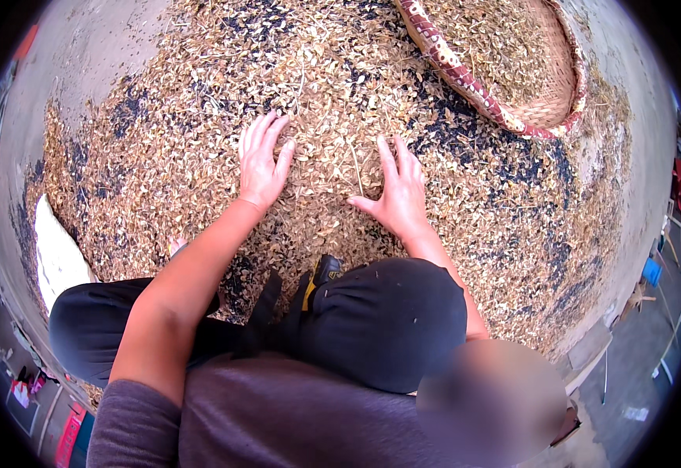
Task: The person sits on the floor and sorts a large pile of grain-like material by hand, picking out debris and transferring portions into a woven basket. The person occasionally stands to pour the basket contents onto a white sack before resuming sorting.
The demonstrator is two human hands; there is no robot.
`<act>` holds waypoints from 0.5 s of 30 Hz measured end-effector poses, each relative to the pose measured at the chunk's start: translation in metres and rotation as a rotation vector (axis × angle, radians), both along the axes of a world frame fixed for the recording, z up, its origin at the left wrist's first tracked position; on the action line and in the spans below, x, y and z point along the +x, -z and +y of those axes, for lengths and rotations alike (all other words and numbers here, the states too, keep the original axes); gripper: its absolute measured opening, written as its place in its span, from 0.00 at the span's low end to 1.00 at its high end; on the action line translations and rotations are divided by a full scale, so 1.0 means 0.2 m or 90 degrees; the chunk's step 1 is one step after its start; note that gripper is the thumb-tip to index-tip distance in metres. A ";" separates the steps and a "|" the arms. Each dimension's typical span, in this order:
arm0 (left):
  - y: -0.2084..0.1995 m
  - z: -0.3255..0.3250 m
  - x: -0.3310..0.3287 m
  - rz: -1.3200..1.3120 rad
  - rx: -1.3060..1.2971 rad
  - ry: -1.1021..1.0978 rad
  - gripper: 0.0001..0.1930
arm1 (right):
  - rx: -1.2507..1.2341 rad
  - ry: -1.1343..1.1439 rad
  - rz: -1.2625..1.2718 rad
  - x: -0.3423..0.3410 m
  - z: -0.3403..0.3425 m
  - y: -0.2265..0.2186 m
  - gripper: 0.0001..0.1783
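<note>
Dry tan flakes, like chaff or crushed pods (332, 168), lie spread in a wide layer in front of me, mixed with dark patches. My left hand (263, 160) rests on or just over the layer, palm down, its fingers stretched forward and thumb apart. Across from it, my right hand (397, 186) is open too, with its thumb pointing inward. A loose mound of flakes and a thin pale stalk (356, 168) lie between the hands. Neither hand holds anything that I can see; whether the fingertips press into the flakes is hard to tell.
A woven basket tray (547, 115) with a red patterned rim holds more flakes at the far right. At the left lies a white sheet or sack (58, 253). My bent knees and a dark shoe (326, 271) are close below the hands. Grey ground borders the layer.
</note>
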State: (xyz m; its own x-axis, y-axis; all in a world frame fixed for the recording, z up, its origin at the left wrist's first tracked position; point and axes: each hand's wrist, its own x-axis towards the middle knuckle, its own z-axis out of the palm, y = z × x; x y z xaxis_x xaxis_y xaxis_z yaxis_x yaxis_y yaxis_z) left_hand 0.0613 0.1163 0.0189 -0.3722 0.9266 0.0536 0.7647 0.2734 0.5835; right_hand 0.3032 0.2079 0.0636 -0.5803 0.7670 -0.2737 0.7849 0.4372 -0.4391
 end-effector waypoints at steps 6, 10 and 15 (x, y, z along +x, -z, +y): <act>0.08 0.04 0.16 -0.045 0.009 -0.047 0.21 | -0.141 0.034 0.033 -0.18 -0.05 0.04 0.70; 0.06 0.09 0.23 -0.185 0.008 -0.184 0.18 | -0.225 0.036 0.172 -0.38 -0.08 0.12 0.64; -0.08 0.20 0.22 -0.569 0.060 -0.320 0.15 | -0.246 0.054 0.343 -0.40 -0.04 0.07 0.57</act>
